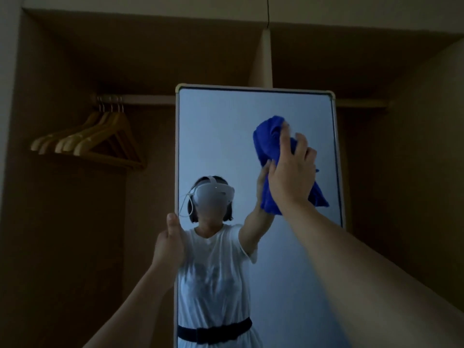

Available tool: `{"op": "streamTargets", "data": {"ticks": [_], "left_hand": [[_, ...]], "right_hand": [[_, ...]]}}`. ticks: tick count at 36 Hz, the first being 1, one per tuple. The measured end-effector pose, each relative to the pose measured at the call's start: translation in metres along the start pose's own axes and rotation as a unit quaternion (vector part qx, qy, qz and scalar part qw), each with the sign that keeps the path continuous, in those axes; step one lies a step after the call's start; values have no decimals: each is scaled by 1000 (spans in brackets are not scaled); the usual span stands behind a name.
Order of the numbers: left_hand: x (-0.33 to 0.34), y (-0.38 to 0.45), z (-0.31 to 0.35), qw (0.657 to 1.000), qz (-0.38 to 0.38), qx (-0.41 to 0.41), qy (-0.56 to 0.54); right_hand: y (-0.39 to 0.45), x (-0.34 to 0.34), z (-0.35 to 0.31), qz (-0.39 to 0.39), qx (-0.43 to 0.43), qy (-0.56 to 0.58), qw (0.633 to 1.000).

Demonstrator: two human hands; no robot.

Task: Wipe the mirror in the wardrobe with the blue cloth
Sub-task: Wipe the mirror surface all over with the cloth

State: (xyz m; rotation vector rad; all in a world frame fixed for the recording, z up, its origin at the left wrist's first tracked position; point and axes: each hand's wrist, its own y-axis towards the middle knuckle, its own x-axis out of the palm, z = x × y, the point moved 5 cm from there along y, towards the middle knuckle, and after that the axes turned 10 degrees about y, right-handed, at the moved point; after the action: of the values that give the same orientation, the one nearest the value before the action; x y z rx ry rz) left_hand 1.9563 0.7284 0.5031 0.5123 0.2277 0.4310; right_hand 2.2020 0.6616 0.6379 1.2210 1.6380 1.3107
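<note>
**Wiping upper right of mirror w/ blue cloth**

Right hand (pixel 291 177), nearest, presses the bunched blue cloth (pixel 270 136) flat on the glass, fingers (pixel 285 136) spread over it, thumb tucked under. Left hand (pixel 169 244) pinches the mirror (pixel 226 136) frame edge, well apart to the lower left, steadying it. Best approach, imo: keep palm pressure even, overlap strokes top to bottom, hold the frame firm so it won't rock. Beyond the fingers: hangers (pixel 88 141) on the wardrobe rail (pixel 148 99).
</note>
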Motion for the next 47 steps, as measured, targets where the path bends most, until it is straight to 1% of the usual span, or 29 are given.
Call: {"op": "streamTargets", "data": {"ticks": [3, 6, 8, 12, 17, 19, 22, 26, 28, 32, 34, 36, 37, 39, 43, 47], "left_hand": [[2, 1, -2, 1000, 8, -7, -6], [1, 0, -3, 1000, 13, -13, 0], [3, 1, -4, 1000, 8, -11, -1], [3, 3, -5, 1000, 14, -25, -10], [2, 1, -4, 999, 34, -23, -15], [2, -2, -1, 999, 27, -9, -29], [1, -6, 2, 999, 12, -8, -39], [0, -6, 3, 999, 21, -22, -33], [0, -6, 1, 999, 17, -24, -30], [2, -6, -11, 996, -3, -69, -58], [3, -10, -17, 996, -5, -78, -51], [3, -15, -27, 995, -5, -95, -34], [4, -19, -32, 994, -6, -102, -32], [5, -27, -42, 994, -11, -105, -25], [8, -43, -59, 993, -12, -111, -21], [13, -58, -70, 992, 9, -127, -19]], "right_hand": [[20, 5, -12, 10, 29, -16, 999], [29, 13, -28, 4, 16, -21, 1000], [29, 17, -40, 0, -17, -27, 999], [11, 23, -58, -25, -117, -31, 992], [-34, 26, -69, -60, -212, -1, 975], [-55, 26, -69, -81, -242, 23, 967], [-89, 29, -65, -104, -285, 46, 952], [-131, 23, -52, -98, -308, 78, 943], [-152, 21, -43, -119, -331, 65, 934], [-186, 15, -18, -172, -381, 30, 908], [-191, 11, -5, -182, -408, 22, 894], [-185, 7, 4, -172, -426, 22, 888], [-178, 5, 8, -161, -427, 15, 890], [-160, 3, 15, -145, -398, -15, 906], [-118, -2, 26, -146, -290, -67, 944], [-113, -3, 26, -132, -249, -82, 956]]}}
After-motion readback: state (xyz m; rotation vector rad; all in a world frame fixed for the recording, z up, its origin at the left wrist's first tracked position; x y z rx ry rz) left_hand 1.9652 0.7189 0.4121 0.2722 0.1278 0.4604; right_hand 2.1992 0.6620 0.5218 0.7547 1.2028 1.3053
